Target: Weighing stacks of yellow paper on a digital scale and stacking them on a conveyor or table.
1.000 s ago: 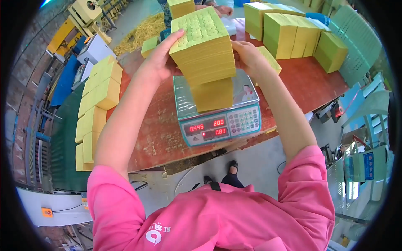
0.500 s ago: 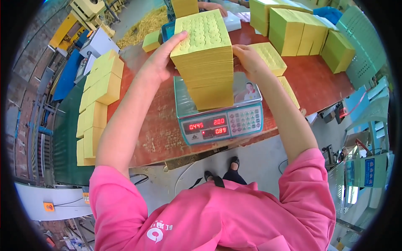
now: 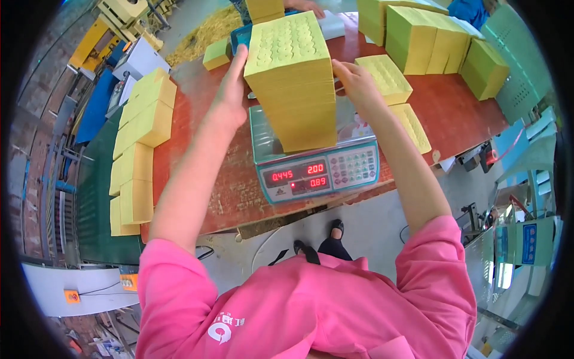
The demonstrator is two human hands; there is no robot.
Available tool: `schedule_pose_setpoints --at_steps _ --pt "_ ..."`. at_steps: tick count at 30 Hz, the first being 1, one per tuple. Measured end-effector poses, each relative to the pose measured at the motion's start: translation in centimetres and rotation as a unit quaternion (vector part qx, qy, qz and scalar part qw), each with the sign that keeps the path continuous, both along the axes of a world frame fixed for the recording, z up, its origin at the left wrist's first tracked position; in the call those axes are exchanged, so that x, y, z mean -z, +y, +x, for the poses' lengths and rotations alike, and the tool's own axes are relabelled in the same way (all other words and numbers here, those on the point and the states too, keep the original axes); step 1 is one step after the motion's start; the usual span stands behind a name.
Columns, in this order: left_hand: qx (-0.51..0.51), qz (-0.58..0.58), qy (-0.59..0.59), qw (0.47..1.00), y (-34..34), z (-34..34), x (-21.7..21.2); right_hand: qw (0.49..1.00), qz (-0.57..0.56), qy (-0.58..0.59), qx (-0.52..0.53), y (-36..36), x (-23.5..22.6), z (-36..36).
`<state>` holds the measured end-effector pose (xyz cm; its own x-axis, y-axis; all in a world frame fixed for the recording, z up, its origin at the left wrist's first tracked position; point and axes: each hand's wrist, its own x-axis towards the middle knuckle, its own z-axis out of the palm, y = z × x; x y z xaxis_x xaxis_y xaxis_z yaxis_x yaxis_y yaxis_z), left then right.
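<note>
A tall stack of yellow paper (image 3: 294,99) stands upright on a teal electronic scale (image 3: 356,169), rows of scalloped round marks pressed into its top sheet. My left hand (image 3: 231,93) lies along the stack's left side, thumb pointing up near the top edge; its other fingers are largely hidden. From the right, my right hand (image 3: 357,82) presses its fingers against the upper side of the stack, some of them out of sight behind it. Between them my two hands hold the stack. The scale's red digits are lit.
More yellow paper blocks line the red table's (image 3: 209,197) left edge (image 3: 136,164) and back right (image 3: 421,45). Two lower blocks (image 3: 385,81) sit just right of the scale. Across the table is another person's hand (image 3: 306,7). A small block (image 3: 216,55) stands at back left.
The lower part of the stack is straighter, where it looked skewed before. My left hand has slid a little, its thumb now upright along the side rather than over the top.
</note>
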<state>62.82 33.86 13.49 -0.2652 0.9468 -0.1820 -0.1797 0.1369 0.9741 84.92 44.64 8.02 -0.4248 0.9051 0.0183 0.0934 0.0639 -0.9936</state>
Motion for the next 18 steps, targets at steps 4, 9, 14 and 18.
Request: schedule_pose_setpoints --at_steps 4,9,14,18 --pt "-0.063 0.121 -0.014 0.991 -0.1 1.6 4.0 0.987 0.038 0.122 0.093 -0.2 3.1 -0.6" --pt "-0.037 0.198 -0.153 0.968 1.9 3.3 9.2 0.972 -0.084 0.220 -0.006 -0.4 3.1 -3.8" --pt "-0.061 0.220 -0.226 0.947 4.6 4.8 9.3 0.965 -0.101 0.242 -0.020 2.7 2.7 -3.5" --pt "-0.149 0.199 -0.232 0.941 4.0 4.7 8.9 0.960 -0.196 0.199 -0.019 3.5 3.0 -2.3"
